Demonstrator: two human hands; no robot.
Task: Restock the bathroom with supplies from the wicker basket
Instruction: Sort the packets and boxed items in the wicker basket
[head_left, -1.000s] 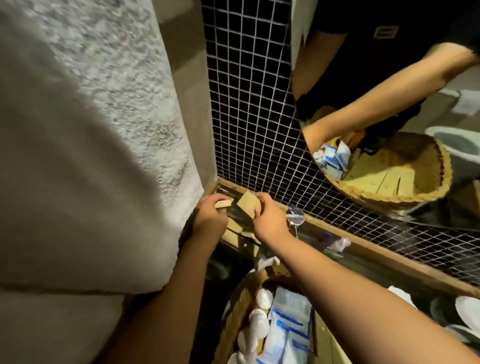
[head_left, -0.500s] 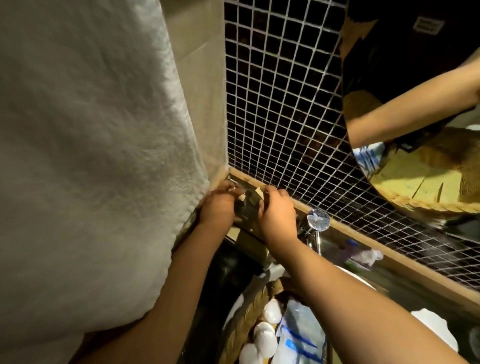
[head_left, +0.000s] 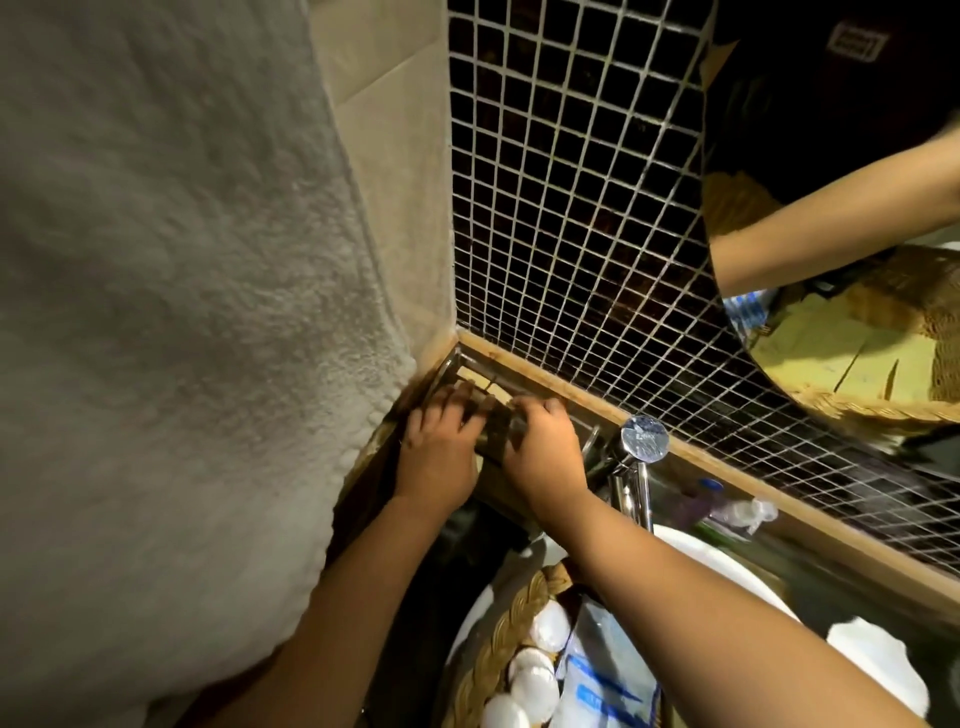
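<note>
Gripping the metal holder (head_left: 496, 439), left hand (head_left: 439, 449) and right hand (head_left: 545, 457) sit closer together than before.

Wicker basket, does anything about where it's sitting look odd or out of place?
The wicker basket appears to rest in the white sink basin, near the tap, an odd spot for dry supplies if water runs. Nothing looks spilled or damaged.

You have an off-white, nubbly towel (head_left: 182, 312) at nine o'clock. At one o'clock the mosaic wall (head_left: 571, 208) is black squares in a pale grout grid. At six o'clock your tan, braided wicker basket (head_left: 498, 649) shows plain white rounds (head_left: 535, 680) and white packets (head_left: 608, 675) striped blue.
</note>
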